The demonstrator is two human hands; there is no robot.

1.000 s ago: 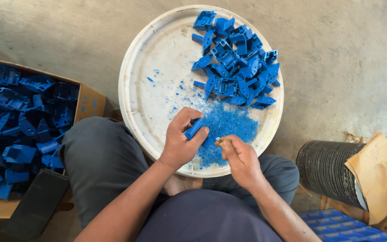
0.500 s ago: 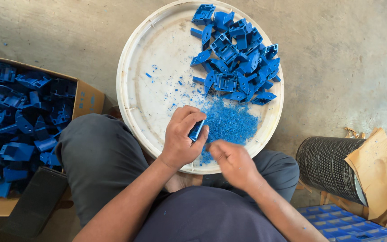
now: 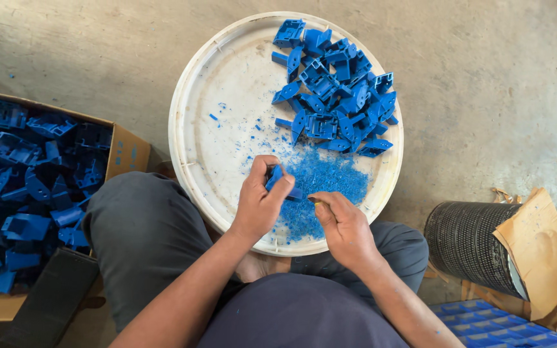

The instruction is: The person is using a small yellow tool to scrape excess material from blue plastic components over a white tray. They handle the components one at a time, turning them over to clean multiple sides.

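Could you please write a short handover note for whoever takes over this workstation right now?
Left hand: closed on one blue plastic part over the white round tray.
Right hand: pinching a small tool, barely visible, its tip beside that part.
Pile of blue plastic parts lies at the tray's far right; blue shavings spread just before the hands.
Cardboard box at left holds many more blue parts.
Done or left: which pile is finished cannot be told.

You are sitting over a bare, stained concrete floor [image 3: 498,77] that is filling the upper frame, soft daylight falling evenly. A cardboard box [image 3: 120,145] is resting at left, a dark ribbed cylinder [image 3: 465,248] at lower right.
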